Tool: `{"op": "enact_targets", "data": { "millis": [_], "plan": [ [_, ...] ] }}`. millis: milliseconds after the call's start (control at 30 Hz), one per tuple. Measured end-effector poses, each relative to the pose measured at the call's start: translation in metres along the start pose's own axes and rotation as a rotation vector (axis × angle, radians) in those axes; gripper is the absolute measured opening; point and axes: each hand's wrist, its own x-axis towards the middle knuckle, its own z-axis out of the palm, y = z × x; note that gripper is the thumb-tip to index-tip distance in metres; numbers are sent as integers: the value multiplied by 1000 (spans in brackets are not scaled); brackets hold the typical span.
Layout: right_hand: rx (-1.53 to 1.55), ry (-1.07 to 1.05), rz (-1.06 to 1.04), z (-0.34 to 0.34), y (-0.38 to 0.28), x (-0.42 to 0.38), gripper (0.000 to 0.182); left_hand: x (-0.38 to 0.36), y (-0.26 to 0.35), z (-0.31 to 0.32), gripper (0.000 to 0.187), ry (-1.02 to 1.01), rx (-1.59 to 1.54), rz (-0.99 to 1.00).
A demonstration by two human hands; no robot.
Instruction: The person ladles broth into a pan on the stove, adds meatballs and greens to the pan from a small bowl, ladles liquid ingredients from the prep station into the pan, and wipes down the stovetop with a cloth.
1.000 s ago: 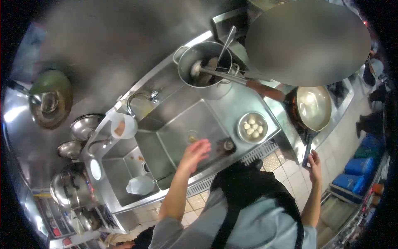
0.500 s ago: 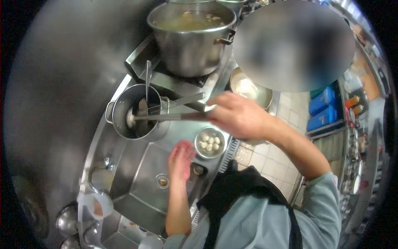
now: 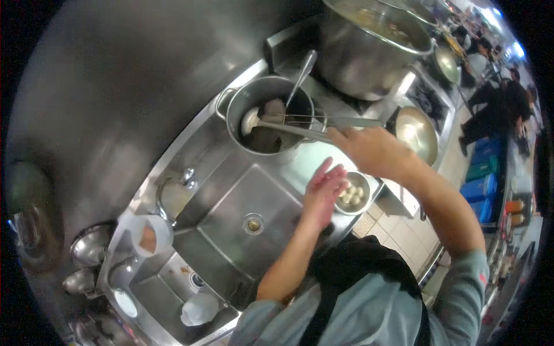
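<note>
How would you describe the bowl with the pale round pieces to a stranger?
Find the big sink basin, then the counter beside it where the deep pot stands. Partly behind the left hand sits a small metal bowl. Unlike the pot, it holds pale round pieces and no long-handled tools.

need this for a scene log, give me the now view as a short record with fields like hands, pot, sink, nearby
right hand: right hand closed around the handle of the ladle
left hand: left hand holding nothing, fingers extended, beside the small bowl
pot: two-handled pot on the counter, ladle head inside
bowl contents: pale round pieces
sink: large basin, drain visible
nearby: large stockpot with liquid; pan
unclear: the pale pieces' identity
</note>
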Motion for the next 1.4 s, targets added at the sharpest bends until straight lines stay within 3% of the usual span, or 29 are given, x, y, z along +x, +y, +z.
{"op": "enact_targets", "data": {
  "millis": [167,233,333,367,400,433,467,533,600,667,767,800,1000,1133,1233,1333,1400],
  "plan": [
    [0,-49,121,-21,9,-37,43,4,-8,8,52,-3,-38,-7],
    [227,83,246,-26,4,-67,46,9,0,25,55,-19,-46,-19],
    [359,269,253,-25,10,-114,52,36,-6,46,69,-114,-29,-24],
    [357,275,259,-19,12,-133,52,48,-5,57,70,-111,-141,-56],
    [409,411,260,-12,12,-150,54,61,-2,69,72,-110,-250,-83],
    [438,484,252,-6,7,-164,54,75,1,78,60,-118,-284,-57],
    [466,557,241,-1,1,-179,55,88,4,85,60,-118,-276,-44],
    [1230,711,627,8,-14,-207,53,107,11,97,47,-131,-498,-1],
    [1284,760,585,18,-11,-218,53,119,12,103,38,-84,-536,57],
    [1333,814,549,22,-1,-231,52,134,3,99,27,155,-468,254],
    [1381,816,819,30,17,-252,53,94,7,121,18,161,-272,280],
    [1359,825,816,44,28,-261,53,83,-1,127,17,102,-127,288],
    [1526,823,674,43,91,-302,54,26,-47,163,23,195,305,361],
    [1648,826,520,29,146,-335,55,-12,-62,159,33,528,691,501],
    [1796,674,385,10,181,-348,60,-49,-75,150,31,552,737,540],
    [1746,642,393,-2,197,-336,59,-90,-92,160,31,591,870,367],
    [1769,635,350,-8,210,-324,60,-108,-105,150,28,443,815,184]
  ]
}}
